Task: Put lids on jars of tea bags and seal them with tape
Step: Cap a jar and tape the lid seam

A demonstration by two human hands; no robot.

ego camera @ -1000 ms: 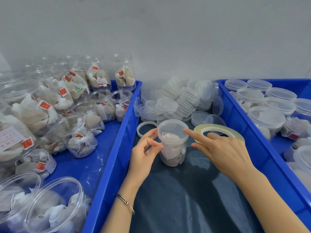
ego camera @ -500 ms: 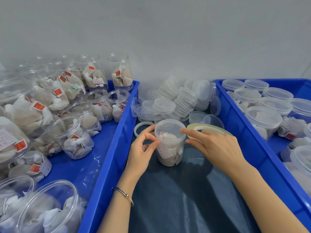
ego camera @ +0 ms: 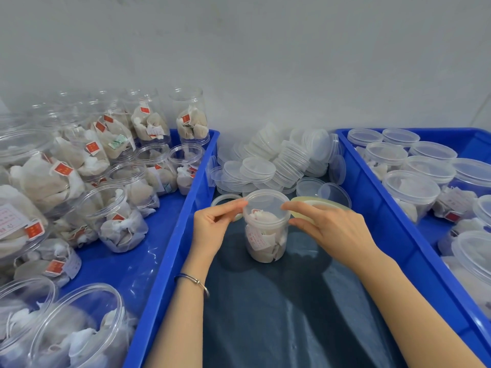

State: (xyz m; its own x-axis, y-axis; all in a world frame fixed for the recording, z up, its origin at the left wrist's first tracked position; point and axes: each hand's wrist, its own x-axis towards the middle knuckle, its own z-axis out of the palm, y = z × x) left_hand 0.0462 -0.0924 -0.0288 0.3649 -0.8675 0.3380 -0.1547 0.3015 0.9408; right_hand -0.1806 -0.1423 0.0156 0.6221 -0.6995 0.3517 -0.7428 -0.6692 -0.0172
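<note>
One clear plastic jar (ego camera: 266, 229), lid (ego camera: 266, 200) on, stands upright on the dark sheet (ego camera: 292, 314) between two blue bins; pale tea bags show inside. Left hand (ego camera: 212, 229) pinches at the lid's left rim. Right hand (ego camera: 332, 229), fingers curled, touches its right rim. One yellowish tape roll (ego camera: 318, 201) lies flat behind.
</note>
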